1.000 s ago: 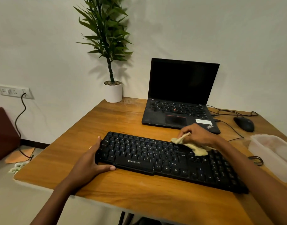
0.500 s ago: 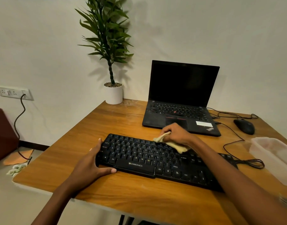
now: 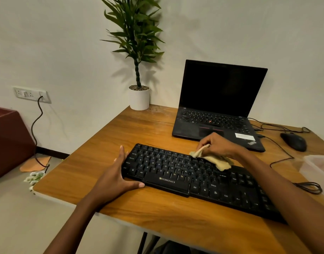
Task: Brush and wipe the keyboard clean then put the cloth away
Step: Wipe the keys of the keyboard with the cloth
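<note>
my right hand (image 3: 219,145) is curled down over the cloth (image 3: 215,159), fingers and thumb bunching the yellowish rag against the top rows of the keyboard (image 3: 194,178), right of its middle. one loose corner sticks out to the left of my knuckles and a longer tail trails toward me across the keys. my left hand (image 3: 113,178) holds nothing: its fingers lie straight along the keyboard's left end and the thumb is stretched along the front edge, bracing it on the wooden table (image 3: 175,217).

i judge i am mid-wipe, with the right-hand block of keys and the putting-away left to do (i can't see a brush anywhere).

what could go wrong: the trailing tail may snag under a keycap edge and lift it if i drag hard. if my left palm eases off, a firm stroke away from me would shove the board toward the laptop (image 3: 218,110), whose front edge sits just beyond my right knuckles. further right, the looped cable (image 3: 308,187) lies close to the keyboard's end, so a wide sweep could hook it. the clear container (image 3: 317,167) at the table's right edge looks like the cloth's home, and a careless toss could miss it.
</note>
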The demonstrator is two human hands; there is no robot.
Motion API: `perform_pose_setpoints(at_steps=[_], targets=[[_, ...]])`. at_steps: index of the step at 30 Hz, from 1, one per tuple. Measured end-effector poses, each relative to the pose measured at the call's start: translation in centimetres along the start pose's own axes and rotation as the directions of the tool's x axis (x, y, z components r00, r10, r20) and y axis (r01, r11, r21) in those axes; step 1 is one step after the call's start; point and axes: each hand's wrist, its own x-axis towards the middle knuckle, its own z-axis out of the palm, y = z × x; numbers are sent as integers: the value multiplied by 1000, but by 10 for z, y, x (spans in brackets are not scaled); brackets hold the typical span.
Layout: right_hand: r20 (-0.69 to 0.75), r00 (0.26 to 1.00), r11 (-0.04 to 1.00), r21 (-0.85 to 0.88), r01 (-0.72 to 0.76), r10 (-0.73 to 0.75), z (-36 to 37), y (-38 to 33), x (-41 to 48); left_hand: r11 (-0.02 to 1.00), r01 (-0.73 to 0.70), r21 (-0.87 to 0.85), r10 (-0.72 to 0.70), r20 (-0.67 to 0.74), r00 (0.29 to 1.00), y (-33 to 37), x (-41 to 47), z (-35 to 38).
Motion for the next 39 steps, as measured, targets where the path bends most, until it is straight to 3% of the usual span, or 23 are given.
perform_pose_setpoints(at_steps=[8, 13, 18, 27, 39], targets=[[-35, 997, 992, 107, 70, -67, 62, -49, 73, 999, -16, 50, 16, -8, 1000, 0, 1, 0], [73, 995, 998, 0, 62, -62, 20, -17, 36, 998, -38, 40, 39, -20, 999, -1, -1, 1], [50, 999, 1000, -27, 5, -3, -5, -1, 6, 998, -54, 26, 55, -41, 998, -1, 0, 3], [-38, 996, 992, 93, 82, -78, 80, -71, 91, 999, -35, -15, 34, -38, 999, 4, -2, 1], [49, 997, 998, -9, 59, -58, 25, -28, 42, 998, -59, -25, 58, -37, 998, 6, -1, 0]])
